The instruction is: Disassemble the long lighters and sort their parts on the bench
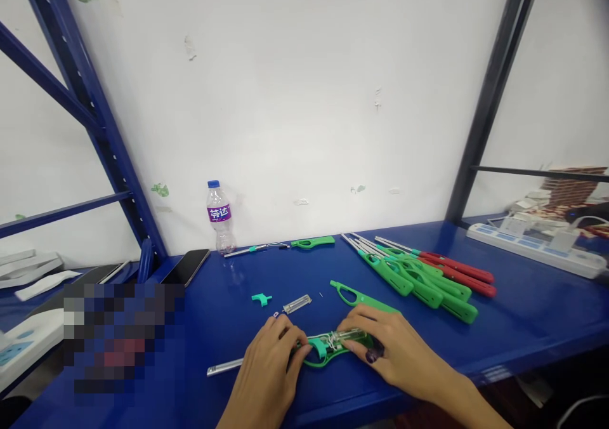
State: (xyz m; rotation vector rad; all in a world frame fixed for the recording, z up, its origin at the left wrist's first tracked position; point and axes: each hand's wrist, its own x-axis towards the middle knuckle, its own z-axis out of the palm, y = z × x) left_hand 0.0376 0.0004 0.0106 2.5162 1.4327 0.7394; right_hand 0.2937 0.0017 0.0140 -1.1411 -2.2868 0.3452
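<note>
In the head view, the person's two bare hands meet over an opened green lighter [316, 362] lying near the middle of the near side of a blue table [266, 271]. The left hand [271, 356] has thumb and index finger closed on the lighter's left part, beside its teal trigger [320, 348]. A metal tube [224, 368] sticks out to the left from behind this hand. The right hand [397, 346] has its fingers bent and gripping the right part of the lighter, around a clear tank [349, 335]; the exact contact of each fingertip is hidden.

Just beyond the hands lie a loose teal piece [261, 299], a second clear tank [297, 303] to its right, and a green half-shell [364, 297] beside the right hand. Farther off are a metal rod [254, 249], another green shell [313, 243] and an upright bottle [220, 219] near the wall. Green lighters [419, 283] and red lighters [457, 270] lie heaped on the right, with a power strip [537, 249] beyond; a phone [193, 267] lies far left.
</note>
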